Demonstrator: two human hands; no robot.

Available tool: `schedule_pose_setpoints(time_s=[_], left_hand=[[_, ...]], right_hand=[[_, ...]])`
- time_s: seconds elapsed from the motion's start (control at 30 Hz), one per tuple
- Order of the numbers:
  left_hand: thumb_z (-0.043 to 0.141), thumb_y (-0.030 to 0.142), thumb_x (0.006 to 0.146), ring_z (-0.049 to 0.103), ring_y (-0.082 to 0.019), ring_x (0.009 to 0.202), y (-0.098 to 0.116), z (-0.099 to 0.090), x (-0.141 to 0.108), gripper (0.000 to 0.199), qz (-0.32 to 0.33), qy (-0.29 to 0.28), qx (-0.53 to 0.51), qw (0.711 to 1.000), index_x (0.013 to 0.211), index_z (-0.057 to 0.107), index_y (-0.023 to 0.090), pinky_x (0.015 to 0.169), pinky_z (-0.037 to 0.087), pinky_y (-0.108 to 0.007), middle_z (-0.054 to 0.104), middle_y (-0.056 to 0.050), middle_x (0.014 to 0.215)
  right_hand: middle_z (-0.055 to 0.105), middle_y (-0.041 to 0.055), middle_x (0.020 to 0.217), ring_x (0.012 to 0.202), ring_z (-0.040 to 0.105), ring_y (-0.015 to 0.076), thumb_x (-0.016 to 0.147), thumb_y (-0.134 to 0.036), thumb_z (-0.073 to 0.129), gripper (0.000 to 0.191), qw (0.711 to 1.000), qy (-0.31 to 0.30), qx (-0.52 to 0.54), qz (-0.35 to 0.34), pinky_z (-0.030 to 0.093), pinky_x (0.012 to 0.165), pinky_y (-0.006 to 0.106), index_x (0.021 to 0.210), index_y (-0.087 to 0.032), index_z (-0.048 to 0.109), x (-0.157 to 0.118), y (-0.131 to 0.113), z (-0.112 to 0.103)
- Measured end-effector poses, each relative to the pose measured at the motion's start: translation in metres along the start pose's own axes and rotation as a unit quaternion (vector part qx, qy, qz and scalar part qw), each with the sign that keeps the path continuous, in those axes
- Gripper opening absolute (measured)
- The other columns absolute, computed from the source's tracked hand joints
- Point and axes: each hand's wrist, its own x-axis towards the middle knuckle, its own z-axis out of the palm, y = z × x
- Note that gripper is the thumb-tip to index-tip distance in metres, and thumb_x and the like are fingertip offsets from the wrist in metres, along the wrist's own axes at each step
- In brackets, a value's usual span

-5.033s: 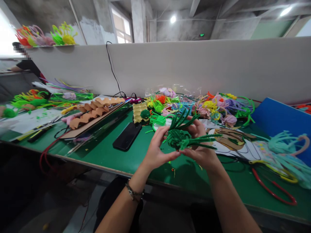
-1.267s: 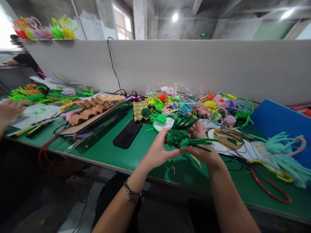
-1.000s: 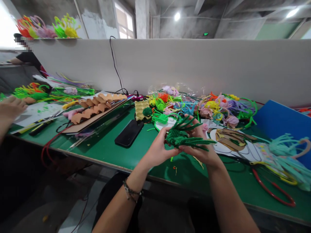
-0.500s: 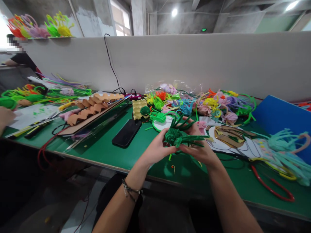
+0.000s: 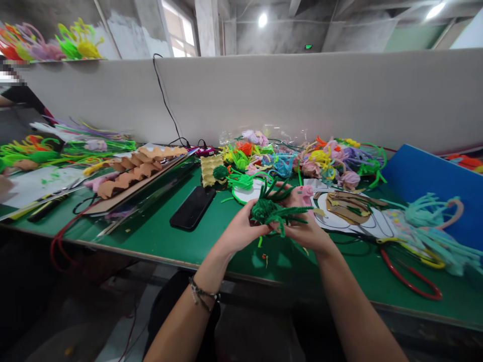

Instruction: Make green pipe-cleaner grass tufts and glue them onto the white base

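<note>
Between my two hands, above the front part of the green table (image 5: 151, 241), is a dark green pipe-cleaner figure (image 5: 266, 211) with a rounded, coiled body and several loose stems sticking out up and to the right. My left hand (image 5: 241, 226) grips its left side, thumb along the lower front. From the right, my right hand (image 5: 307, 229) closes on the stems, its fingers partly hidden behind them. Just behind lie a white paper piece (image 5: 243, 193) and a bright green pipe-cleaner bundle (image 5: 241, 180). A small pink piece (image 5: 306, 192) shows beside my right fingers.
A black phone (image 5: 192, 207) lies left of my hands. Farther left are egg-carton strips (image 5: 128, 173) and a cutter (image 5: 49, 206). Colourful pipe-cleaner bundles (image 5: 279, 163) line the back. At right are red-handled pliers (image 5: 411, 281), teal pipe cleaners (image 5: 426, 211) and a blue board (image 5: 433, 176).
The view has swung slightly to the right, so the scene sits farther left. Both hands keep hold of the green figure, whose loose stems have tilted a little.
</note>
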Motion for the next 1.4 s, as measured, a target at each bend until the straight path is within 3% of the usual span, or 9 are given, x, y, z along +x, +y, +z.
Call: schedule_pose_setpoints(time_s=[0.27, 0.37, 0.5, 0.67, 0.83, 1.0, 1.17, 1.3, 1.4], left_hand=[[0.073, 0.021, 0.052, 0.057, -0.013, 0.070, 0.001, -0.004, 0.001, 0.050, 0.006, 0.036, 0.031, 0.999, 0.095, 0.048, 0.016, 0.062, 0.045, -0.024, 0.059, 0.000, 0.081], [0.070, 0.022, 0.056, 0.055, -0.013, 0.071, -0.001, -0.007, 0.004, 0.048, 0.040, 0.111, 0.133, 0.984, 0.097, 0.046, 0.016, 0.061, 0.044, -0.024, 0.057, -0.002, 0.084], [0.069, 0.022, 0.058, 0.052, -0.023, 0.095, -0.005, -0.014, 0.006, 0.053, 0.128, 0.254, 0.297, 0.911, 0.103, 0.043, 0.015, 0.075, 0.044, -0.033, 0.052, -0.008, 0.098], [0.068, 0.017, 0.061, 0.050, -0.023, 0.100, -0.009, -0.018, 0.006, 0.050, 0.223, 0.309, 0.367, 0.849, 0.103, 0.041, 0.017, 0.080, 0.043, -0.035, 0.048, -0.007, 0.100], [0.065, 0.015, 0.065, 0.051, -0.021, 0.094, -0.013, -0.022, 0.008, 0.048, 0.270, 0.329, 0.418, 0.802, 0.106, 0.040, 0.019, 0.075, 0.045, -0.032, 0.045, -0.006, 0.098], [0.060, 0.014, 0.069, 0.049, -0.021, 0.095, -0.014, -0.026, 0.009, 0.047, 0.326, 0.337, 0.460, 0.754, 0.111, 0.039, 0.017, 0.081, 0.042, -0.034, 0.043, -0.008, 0.099], [0.057, 0.015, 0.072, 0.048, -0.020, 0.091, -0.017, -0.023, 0.008, 0.049, 0.394, 0.333, 0.495, 0.699, 0.117, 0.038, 0.017, 0.077, 0.043, -0.031, 0.040, -0.009, 0.099], [0.055, 0.011, 0.073, 0.047, -0.019, 0.087, -0.019, -0.024, 0.008, 0.049, 0.459, 0.341, 0.542, 0.616, 0.119, 0.039, 0.018, 0.073, 0.043, -0.029, 0.039, -0.008, 0.095], [0.054, 0.007, 0.073, 0.047, -0.017, 0.083, -0.020, -0.028, 0.009, 0.048, 0.499, 0.346, 0.558, 0.566, 0.118, 0.042, 0.021, 0.071, 0.042, -0.027, 0.039, -0.006, 0.093]], right_hand=[[0.056, 0.0062, 0.113, 0.107, 0.051, 0.0235, 0.062, -0.052, 0.066, 0.080, 0.999, 0.008, -0.029, -0.035, 0.047, 0.087, 0.040, 0.132, -0.030, 0.033, 0.010, -0.006, 0.009], [0.050, 0.0073, 0.120, 0.114, 0.045, 0.0239, 0.062, -0.052, 0.066, 0.084, 0.998, -0.013, -0.055, -0.016, 0.039, 0.095, 0.042, 0.133, -0.028, 0.029, 0.012, -0.001, 0.004], [0.045, 0.0107, 0.120, 0.116, 0.042, 0.0238, 0.062, -0.051, 0.065, 0.086, 0.995, 0.018, -0.089, 0.051, 0.033, 0.098, 0.043, 0.132, -0.022, 0.024, 0.013, 0.005, -0.003], [0.044, 0.0095, 0.109, 0.107, 0.045, 0.0220, 0.058, -0.051, 0.065, 0.087, 0.989, 0.074, -0.063, 0.111, 0.038, 0.091, 0.040, 0.128, -0.021, 0.024, 0.017, 0.013, -0.001], [0.042, 0.0020, 0.096, 0.086, 0.049, 0.0145, 0.070, -0.046, 0.050, 0.062, 0.973, 0.228, 0.025, 0.010, 0.044, 0.078, 0.031, 0.123, -0.031, 0.024, 0.020, 0.021, 0.003], [0.046, 0.0008, 0.085, 0.076, 0.048, 0.0135, 0.072, -0.041, 0.050, 0.046, 0.989, 0.145, 0.007, -0.013, 0.044, 0.066, 0.028, 0.113, -0.027, 0.034, 0.011, 0.013, 0.005], [0.047, 0.0008, 0.085, 0.070, 0.049, 0.0126, 0.068, -0.046, 0.057, 0.070, 0.995, 0.078, 0.000, 0.067, 0.044, 0.063, 0.029, 0.124, -0.025, 0.021, 0.004, 0.005, 0.014], [0.045, 0.0061, 0.100, 0.087, 0.050, 0.0191, 0.066, -0.049, 0.060, 0.074, 0.988, 0.102, -0.111, 0.020, 0.046, 0.072, 0.037, 0.127, -0.028, 0.024, 0.004, 0.005, 0.018], [0.034, 0.0095, 0.118, 0.113, 0.036, 0.0293, 0.064, -0.049, 0.064, 0.058, 0.942, 0.162, -0.284, -0.079, 0.034, 0.093, 0.048, 0.114, -0.029, 0.045, 0.003, 0.003, 0.019]])
